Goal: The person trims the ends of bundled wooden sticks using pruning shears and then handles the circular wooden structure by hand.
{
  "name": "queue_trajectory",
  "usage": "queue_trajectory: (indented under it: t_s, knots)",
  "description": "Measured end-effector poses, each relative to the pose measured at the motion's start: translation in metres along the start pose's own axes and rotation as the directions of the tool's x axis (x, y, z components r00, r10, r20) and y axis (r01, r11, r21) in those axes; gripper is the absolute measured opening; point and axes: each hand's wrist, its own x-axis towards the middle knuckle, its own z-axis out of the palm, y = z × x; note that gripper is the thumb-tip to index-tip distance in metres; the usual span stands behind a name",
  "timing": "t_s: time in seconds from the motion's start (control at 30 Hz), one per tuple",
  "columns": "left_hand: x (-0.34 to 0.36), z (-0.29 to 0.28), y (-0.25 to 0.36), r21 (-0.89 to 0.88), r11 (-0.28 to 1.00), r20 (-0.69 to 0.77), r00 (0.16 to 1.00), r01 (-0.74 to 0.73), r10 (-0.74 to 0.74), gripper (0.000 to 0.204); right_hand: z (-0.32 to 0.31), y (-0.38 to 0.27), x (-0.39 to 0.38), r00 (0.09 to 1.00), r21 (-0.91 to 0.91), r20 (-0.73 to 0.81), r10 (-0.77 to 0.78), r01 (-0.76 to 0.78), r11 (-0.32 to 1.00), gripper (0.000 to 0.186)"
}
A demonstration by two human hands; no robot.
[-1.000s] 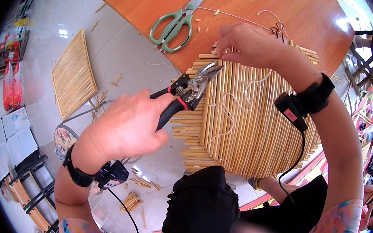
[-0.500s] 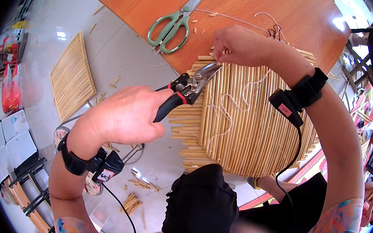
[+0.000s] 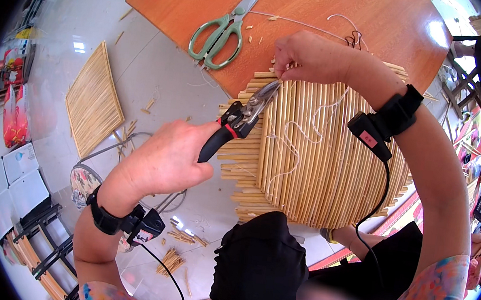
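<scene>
My left hand (image 3: 165,154) is wrapped round the black and red handles of a pair of snips (image 3: 243,117). Their metal blades are nearly together and point at the upper left edge of a mat of straw stalks (image 3: 326,164). Right at the blade tips, my right hand (image 3: 304,56) is closed in a pinch; what it grips is hidden by the fingers. Loose white string (image 3: 295,150) trails across the mat. Stalks of uneven length stick out along the mat's left side.
The mat partly rests on an orange-brown wooden table (image 3: 335,11). Green-handled scissors (image 3: 217,39) lie near its left edge. A smaller straw panel (image 3: 95,104) stands on the tiled floor at left, with stalk offcuts (image 3: 171,261) lower down.
The snips' blades have drawn closer together and tilted more upright at the mat's edge. My left forearm has shifted slightly right; my right hand stays almost where it was.
</scene>
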Motion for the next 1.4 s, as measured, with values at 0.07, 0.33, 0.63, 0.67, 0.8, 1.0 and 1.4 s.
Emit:
queue_trajectory:
  t_s: [0.07,0.33,0.63,0.67,0.8,1.0,1.4]
  knots:
    - [0.000,0.001,0.000,-0.021,1.000,-0.003,1.000,0.004,-0.004,0.043,-0.001,0.001,-0.001,1.000,-0.005,-0.007,-0.004,0.004,1.000,0.011]
    - [-0.005,0.013,-0.010,0.113,0.991,-0.081,0.993,-0.078,0.088,0.039,0.002,0.003,-0.001,0.999,0.010,-0.038,-0.015,0.015,1.000,0.010]
    - [-0.009,-0.004,-0.004,0.086,0.996,-0.032,0.999,-0.025,0.028,0.046,0.001,0.005,-0.004,0.998,-0.015,-0.039,-0.042,0.041,0.999,0.011]
    - [-0.011,-0.004,-0.006,0.090,0.995,-0.070,0.996,-0.046,0.052,0.047,0.002,0.005,-0.004,0.999,-0.005,-0.041,-0.026,0.026,1.000,0.011]
    - [-0.008,-0.006,-0.005,0.083,0.996,-0.049,0.998,-0.026,0.030,0.048,0.001,0.002,-0.004,0.999,0.010,-0.040,0.009,-0.008,1.000,0.010]
    - [0.000,-0.008,0.005,0.148,0.988,0.011,0.999,0.036,-0.038,0.048,0.002,0.002,-0.004,0.999,-0.010,-0.037,0.005,-0.005,1.000,0.009]
    - [0.003,0.008,0.003,0.040,0.998,-0.074,0.996,-0.045,0.048,0.032,0.005,0.006,-0.003,0.997,0.014,-0.060,-0.043,0.044,0.999,0.009]
